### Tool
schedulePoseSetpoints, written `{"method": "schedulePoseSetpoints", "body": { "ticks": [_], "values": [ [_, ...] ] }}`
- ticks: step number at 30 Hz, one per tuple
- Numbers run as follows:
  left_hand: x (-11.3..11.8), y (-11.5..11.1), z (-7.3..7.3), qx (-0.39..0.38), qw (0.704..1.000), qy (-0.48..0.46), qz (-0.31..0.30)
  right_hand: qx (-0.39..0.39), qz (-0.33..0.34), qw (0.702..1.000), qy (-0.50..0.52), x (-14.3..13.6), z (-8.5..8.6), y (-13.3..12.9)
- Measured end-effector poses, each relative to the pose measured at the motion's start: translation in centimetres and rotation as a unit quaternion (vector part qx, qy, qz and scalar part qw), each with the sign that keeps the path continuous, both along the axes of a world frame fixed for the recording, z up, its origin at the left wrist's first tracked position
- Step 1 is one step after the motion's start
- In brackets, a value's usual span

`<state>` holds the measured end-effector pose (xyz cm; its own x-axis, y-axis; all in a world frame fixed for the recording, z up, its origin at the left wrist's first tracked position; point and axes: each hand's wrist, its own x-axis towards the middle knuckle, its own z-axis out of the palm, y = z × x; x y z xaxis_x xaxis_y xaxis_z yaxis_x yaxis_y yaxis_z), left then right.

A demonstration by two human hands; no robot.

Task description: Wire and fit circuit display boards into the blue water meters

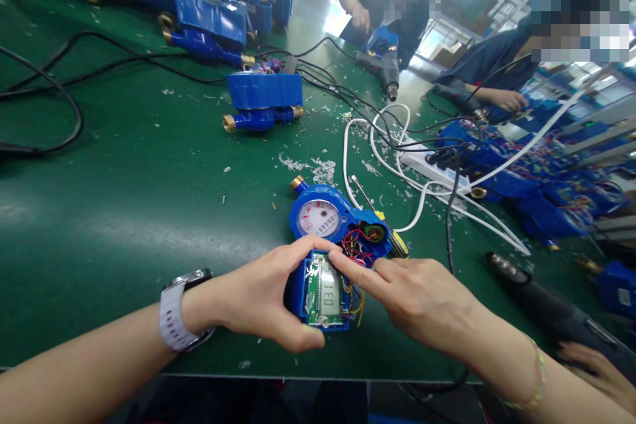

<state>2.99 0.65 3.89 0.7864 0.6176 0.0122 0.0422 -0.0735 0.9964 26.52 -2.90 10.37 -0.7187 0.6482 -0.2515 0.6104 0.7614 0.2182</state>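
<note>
The left hand point(258, 295) clasps the display box point(328, 295), long axis running away toward the right hand's point(422, 298) forefinger, whose grip I can't tell.

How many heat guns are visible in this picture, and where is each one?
3. The first heat gun is near the top, right of centre; the second heat gun is farther right, by a co-worker's hand; the third heat gun is at lower right. Others may be hidden.

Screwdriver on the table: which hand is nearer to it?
Right. The right hand is just below the screwdriver in the picture; the left hand is farther off to its left, holding the display box.
</note>
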Motion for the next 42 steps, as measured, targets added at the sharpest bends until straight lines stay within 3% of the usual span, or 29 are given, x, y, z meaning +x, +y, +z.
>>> {"method": "schedulePoseSetpoints", "body": {
  "ticks": [9,15,21,24,27,34,42],
  "values": [
    [0.1,-0.2,-0.5,-0.046,0.999,-0.003,0.011,-0.042,-0.045,0.997,0.051,-0.4,-1.0,0.0],
    [0.3,-0.2,-0.8,-0.072,0.997,-0.036,0.004,-0.151,-0.152,0.955,0.205,-0.2,-0.4,-0.2],
    [0.3,-0.2,-0.8,-0.088,0.996,-0.018,0.002,-0.053,-0.067,0.991,0.104,0.0,1.9,-0.3],
    [0.4,-0.4,-0.9,-0.045,0.999,0.006,0.01,-0.012,-0.026,0.999,0.042,-0.9,2.8,-0.3],
    [0.5,-0.7,-1.0,-0.007,1.0,0.016,0.019,-0.004,-0.029,1.0,0.004,-1.9,3.1,-0.2],
    [0.4,-0.7,-1.2,-0.004,1.0,-0.017,0.024,-0.025,-0.072,0.994,0.077,-1.3,1.1,-0.3],
    [0.4,-0.6,-1.3,0.004,0.999,-0.015,0.039,0.0,-0.055,0.995,0.081,-0.9,-0.4,-0.3]
  ]
}}
